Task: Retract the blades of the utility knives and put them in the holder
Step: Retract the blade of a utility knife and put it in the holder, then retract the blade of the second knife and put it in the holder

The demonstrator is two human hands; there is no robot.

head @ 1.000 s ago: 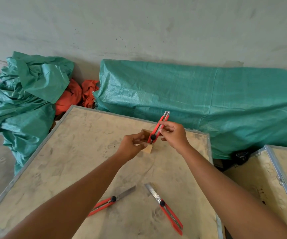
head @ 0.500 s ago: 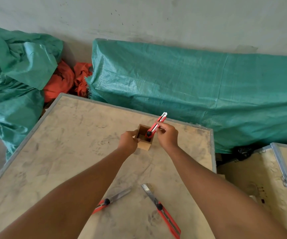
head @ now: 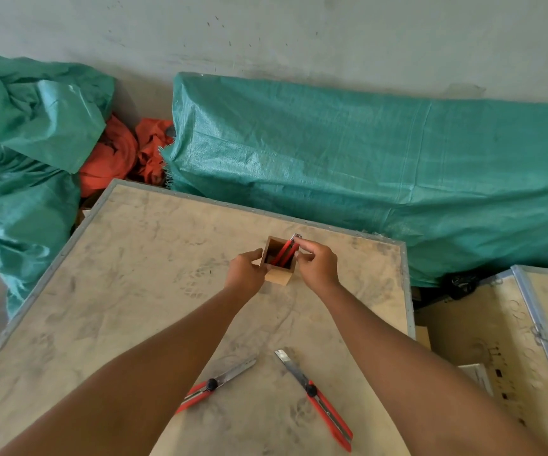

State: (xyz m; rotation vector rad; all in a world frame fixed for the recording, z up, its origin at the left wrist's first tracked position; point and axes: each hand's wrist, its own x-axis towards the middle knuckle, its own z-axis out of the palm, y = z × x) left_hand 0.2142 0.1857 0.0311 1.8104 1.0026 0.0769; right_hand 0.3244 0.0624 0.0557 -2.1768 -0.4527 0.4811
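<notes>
A small square wooden holder (head: 278, 276) stands on the far middle of the plywood table (head: 118, 291). A red utility knife (head: 285, 254) leans inside it, its metal tip poking out at the far right corner. My right hand (head: 318, 265) pinches the top of that knife with thumb and index finger. My left hand (head: 245, 272) grips the holder's left wall. Two more red knives lie near me with their blades out: one on the left (head: 207, 388), partly under my left forearm, and one on the right (head: 326, 407).
A long bundle under green tarp (head: 364, 159) lies just past the table's far edge. Crumpled green tarp (head: 19, 143) and orange cloth (head: 118, 156) sit at the far left. A second metal-edged crate (head: 496, 324) stands to the right, across a narrow gap.
My right hand has lowered the red knife from above the holder down into it. My left hand has stayed on the holder. The view has tilted downward.
</notes>
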